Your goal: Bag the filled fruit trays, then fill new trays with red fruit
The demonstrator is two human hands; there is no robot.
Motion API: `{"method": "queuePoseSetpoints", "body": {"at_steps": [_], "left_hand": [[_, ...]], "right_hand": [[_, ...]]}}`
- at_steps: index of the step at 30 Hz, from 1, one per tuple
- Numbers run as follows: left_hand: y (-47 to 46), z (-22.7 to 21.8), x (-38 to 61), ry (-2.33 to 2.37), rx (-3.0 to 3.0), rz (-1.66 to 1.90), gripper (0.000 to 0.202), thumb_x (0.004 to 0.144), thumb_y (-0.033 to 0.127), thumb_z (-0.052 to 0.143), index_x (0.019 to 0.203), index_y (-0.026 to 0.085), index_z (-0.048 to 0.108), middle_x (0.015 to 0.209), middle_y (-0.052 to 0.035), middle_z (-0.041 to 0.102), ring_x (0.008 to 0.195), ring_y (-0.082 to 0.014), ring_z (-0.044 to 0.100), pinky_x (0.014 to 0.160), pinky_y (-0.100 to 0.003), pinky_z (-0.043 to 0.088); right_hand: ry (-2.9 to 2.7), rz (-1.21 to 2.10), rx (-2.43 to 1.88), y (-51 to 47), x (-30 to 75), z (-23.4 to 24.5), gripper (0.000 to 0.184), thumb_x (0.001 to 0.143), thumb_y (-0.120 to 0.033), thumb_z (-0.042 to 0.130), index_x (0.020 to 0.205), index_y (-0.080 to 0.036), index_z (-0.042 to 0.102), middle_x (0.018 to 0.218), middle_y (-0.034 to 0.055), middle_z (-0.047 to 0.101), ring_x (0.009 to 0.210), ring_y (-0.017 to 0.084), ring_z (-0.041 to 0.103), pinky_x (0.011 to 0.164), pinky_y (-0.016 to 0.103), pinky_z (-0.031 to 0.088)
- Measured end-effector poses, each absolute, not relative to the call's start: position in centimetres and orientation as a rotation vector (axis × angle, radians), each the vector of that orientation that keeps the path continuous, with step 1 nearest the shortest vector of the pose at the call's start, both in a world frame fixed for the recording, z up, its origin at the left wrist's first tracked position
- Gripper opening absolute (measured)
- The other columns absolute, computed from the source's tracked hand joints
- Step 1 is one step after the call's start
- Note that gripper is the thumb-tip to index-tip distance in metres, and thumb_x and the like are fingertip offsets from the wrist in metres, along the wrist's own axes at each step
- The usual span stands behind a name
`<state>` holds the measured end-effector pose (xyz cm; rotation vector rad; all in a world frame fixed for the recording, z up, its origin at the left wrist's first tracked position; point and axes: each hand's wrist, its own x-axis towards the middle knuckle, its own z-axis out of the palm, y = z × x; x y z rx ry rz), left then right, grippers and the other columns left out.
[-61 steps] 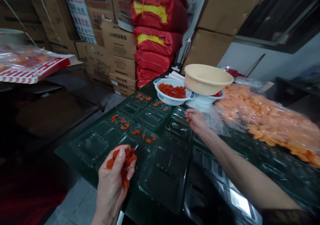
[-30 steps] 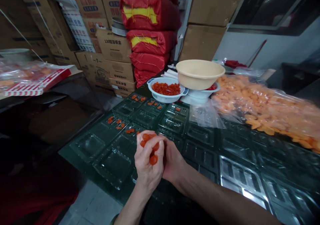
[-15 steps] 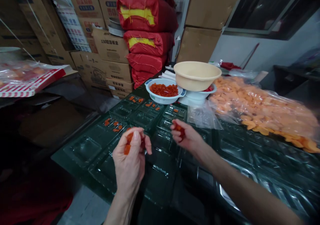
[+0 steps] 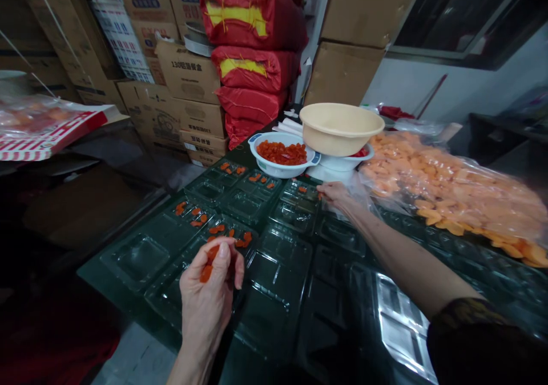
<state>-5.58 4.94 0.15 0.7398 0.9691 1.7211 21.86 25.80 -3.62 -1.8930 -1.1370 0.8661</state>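
My left hand [image 4: 212,285] is closed around several glossy orange-red pieces [image 4: 206,272], over the near edge of a clear plastic tray. My right hand [image 4: 337,193] reaches forward, its fingertips pinched on an orange-red piece, little of which shows. It hovers by the right side of a clear tray [image 4: 295,216], where one piece [image 4: 302,189] lies in a far compartment. Similar pieces lie in small compartments of the trays to the left, some of them [image 4: 244,240] just beyond my left hand. A white basin [image 4: 280,171] behind the trays holds a heap of these pieces.
A cream basin [image 4: 342,128] rests on another white bowl. To the right spreads a clear bag of flat orange slices [image 4: 462,191]. More clear trays [image 4: 406,328] lie at the near right. Red sacks [image 4: 257,65] and cardboard boxes [image 4: 188,73] are stacked behind.
My right hand has moved forward and right, to the far tray. My left hand has shifted slightly left and down, and pieces in the tray beyond it now show.
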Motion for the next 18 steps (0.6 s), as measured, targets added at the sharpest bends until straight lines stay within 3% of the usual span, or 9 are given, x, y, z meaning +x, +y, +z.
{"method": "queuePoseSetpoints", "body": {"at_steps": [5, 13, 18], "left_hand": [[4.95, 0.14, -5.24, 0.955, 0.73, 1.682, 0.016, 0.076, 0.028, 0.066, 0.086, 0.016, 0.063, 0.066, -0.0003, 0.056, 0.048, -0.0071, 0.051, 0.041, -0.017, 0.032], [4.93, -0.16, -5.31, 0.946, 0.731, 1.691, 0.017, 0.076, 0.029, 0.067, 0.085, 0.015, 0.063, 0.066, 0.0002, 0.056, 0.046, -0.0065, 0.05, 0.041, -0.017, 0.032], [4.93, -0.45, -5.33, 0.947, 0.73, 1.69, 0.017, 0.077, 0.029, 0.066, 0.085, 0.015, 0.063, 0.067, -0.0001, 0.056, 0.048, -0.007, 0.051, 0.041, -0.017, 0.032]], "right_hand": [[-1.149, 0.856, -1.993, 26.06, 22.19, -3.39, 0.02, 0.089, -0.032, 0.054, 0.09, -0.012, 0.058, 0.073, -0.0017, 0.058, 0.054, 0.007, 0.052, 0.049, 0.02, 0.046], [-1.25, 0.581, -2.024, 26.17, 21.97, -3.79, 0.037, 0.086, -0.041, 0.055, 0.062, -0.014, 0.052, 0.047, -0.0087, 0.041, 0.038, 0.004, 0.036, 0.04, 0.018, 0.032], [-1.412, 0.552, -2.066, 26.07, 22.15, -3.63, 0.032, 0.089, -0.038, 0.051, 0.069, -0.014, 0.056, 0.051, -0.0068, 0.049, 0.041, 0.006, 0.042, 0.043, 0.019, 0.037]]}}
